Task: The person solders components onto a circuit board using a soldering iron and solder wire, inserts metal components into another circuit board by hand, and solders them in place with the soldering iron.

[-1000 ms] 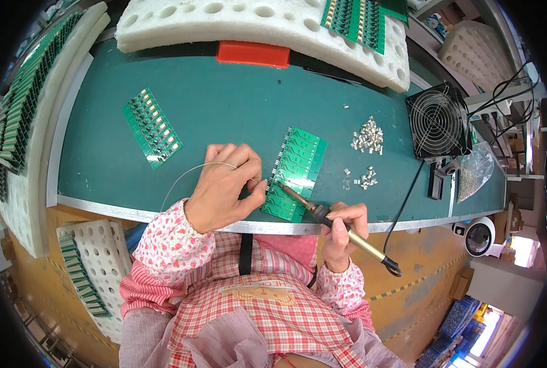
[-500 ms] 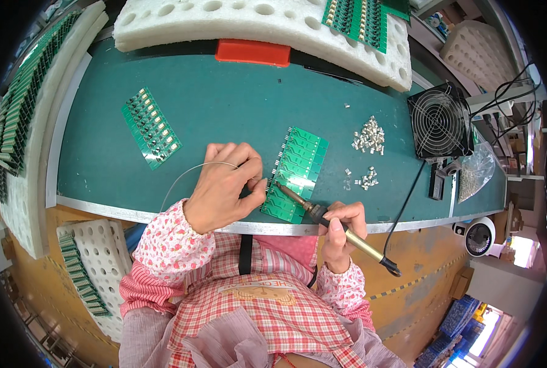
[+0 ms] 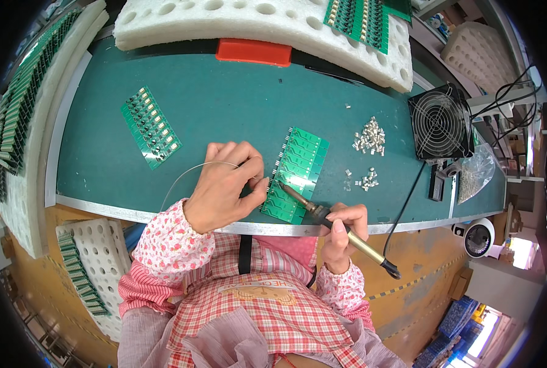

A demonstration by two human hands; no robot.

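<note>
A green circuit board panel (image 3: 299, 161) lies near the table's front edge, with pins along its left side. My right hand (image 3: 345, 230) grips a soldering iron (image 3: 362, 246), its tip over the lower left part of the board. Pinched in my left hand (image 3: 227, 183) is a thin solder wire (image 3: 184, 173), which loops out to the left. The left fingertips are at the board's left edge, close to the iron's tip. Another board panel (image 3: 151, 127), fitted with white and black parts, rests farther left on the table.
Two piles of small metal connectors (image 3: 369, 136) lie right of the board. Beyond them stand a black fan (image 3: 440, 121) and a clear bag (image 3: 477, 173). White foam trays (image 3: 224, 24) holding boards line the back and left; a red piece (image 3: 253, 52) sits at the back.
The iron's tip has shifted slightly to the right, away from the left fingertips. My left hand has barely moved and keeps the wire.
</note>
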